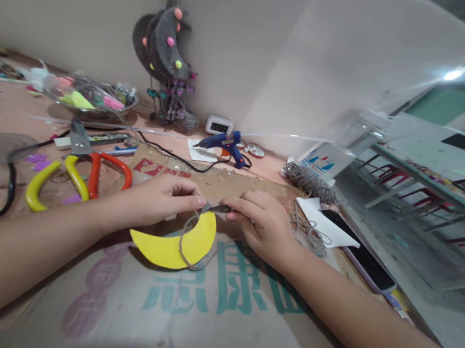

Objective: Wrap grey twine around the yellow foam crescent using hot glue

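Observation:
A flat yellow crescent moon cutout (197, 243), with grey yarn (182, 243) looping across it, is just above the cardboard. My left hand (174, 198) pinches at the crescent's upper tip, where the yarn meets it; the exact grip is partly hidden by the fingers. Close to that tip on the right, my right hand (258, 220) is closed on a short dark grey stretch of yarn (221, 208). A loose strand runs below, across the cardboard's green print.
Red-handled pliers (95, 174) and yellow-handled pliers (39, 182) lie left. Behind are a blue glue gun (222, 145), a small clock (218, 125) and a grey moon ornament (169, 46). Right are a yarn bundle (305, 181) and a phone (362, 254), near the table's edge.

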Motion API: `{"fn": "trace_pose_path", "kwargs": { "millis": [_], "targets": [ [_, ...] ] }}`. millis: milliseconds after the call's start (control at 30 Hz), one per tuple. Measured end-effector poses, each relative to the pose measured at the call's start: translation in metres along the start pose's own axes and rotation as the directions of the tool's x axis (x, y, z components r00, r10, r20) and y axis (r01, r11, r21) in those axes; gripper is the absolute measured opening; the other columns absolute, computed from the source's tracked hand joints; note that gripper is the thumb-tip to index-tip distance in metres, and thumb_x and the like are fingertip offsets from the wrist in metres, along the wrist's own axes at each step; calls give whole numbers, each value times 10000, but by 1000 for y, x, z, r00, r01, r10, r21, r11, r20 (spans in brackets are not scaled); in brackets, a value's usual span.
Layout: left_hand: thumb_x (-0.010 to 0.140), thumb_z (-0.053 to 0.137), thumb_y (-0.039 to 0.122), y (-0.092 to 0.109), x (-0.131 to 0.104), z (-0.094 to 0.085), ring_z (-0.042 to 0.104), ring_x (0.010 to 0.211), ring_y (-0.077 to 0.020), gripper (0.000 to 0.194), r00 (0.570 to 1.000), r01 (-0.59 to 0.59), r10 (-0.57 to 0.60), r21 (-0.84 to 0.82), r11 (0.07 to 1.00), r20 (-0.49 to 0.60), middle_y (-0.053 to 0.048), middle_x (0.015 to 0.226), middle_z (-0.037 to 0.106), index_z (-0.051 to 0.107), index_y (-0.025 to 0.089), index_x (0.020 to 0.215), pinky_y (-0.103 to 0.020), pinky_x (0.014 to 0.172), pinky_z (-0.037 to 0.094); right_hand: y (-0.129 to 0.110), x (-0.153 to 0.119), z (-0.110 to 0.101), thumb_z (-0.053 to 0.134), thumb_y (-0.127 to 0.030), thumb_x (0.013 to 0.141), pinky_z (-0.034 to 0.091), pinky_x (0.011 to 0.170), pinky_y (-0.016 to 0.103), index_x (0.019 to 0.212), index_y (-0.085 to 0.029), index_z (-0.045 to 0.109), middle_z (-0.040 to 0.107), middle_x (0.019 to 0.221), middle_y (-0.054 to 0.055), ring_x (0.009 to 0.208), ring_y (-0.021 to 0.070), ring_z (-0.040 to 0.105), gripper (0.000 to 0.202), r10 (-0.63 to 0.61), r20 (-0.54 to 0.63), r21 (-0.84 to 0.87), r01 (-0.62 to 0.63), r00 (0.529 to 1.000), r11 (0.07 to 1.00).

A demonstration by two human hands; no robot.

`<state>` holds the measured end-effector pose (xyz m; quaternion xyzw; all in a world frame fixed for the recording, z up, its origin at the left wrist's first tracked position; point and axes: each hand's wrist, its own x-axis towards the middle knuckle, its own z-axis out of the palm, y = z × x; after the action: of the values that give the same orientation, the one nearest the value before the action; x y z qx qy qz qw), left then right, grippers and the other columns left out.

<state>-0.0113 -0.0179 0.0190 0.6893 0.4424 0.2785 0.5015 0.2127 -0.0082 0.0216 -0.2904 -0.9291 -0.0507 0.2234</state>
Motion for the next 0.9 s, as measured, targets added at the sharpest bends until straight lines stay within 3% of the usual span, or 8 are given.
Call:
{"fn": "trace_pose_path", "kwargs": {
  "millis": [300,900],
  "targets": [
    [771,502,432,0,-1,0,442,485,-83,303,1000,-14,14,50,999,-5,22,555,512,558,145,688,-180,430,309,-1,-2,-2,421,-308,894,381,690,292,1037,-161,583,588,833,80,780,178,517,261,67,-6,60,-67,998,996],
    [781,494,427,-2,0,-1,439,491,-86,295,1000,-9,9,54,998,9,32,554,504,540,150,691,-192,451,308,-2,0,-2,430,-290,894,352,638,273,1014,-151,607,576,768,65,717,160,491,256,0,17,-2,0,1000,1000]
  ]
}}
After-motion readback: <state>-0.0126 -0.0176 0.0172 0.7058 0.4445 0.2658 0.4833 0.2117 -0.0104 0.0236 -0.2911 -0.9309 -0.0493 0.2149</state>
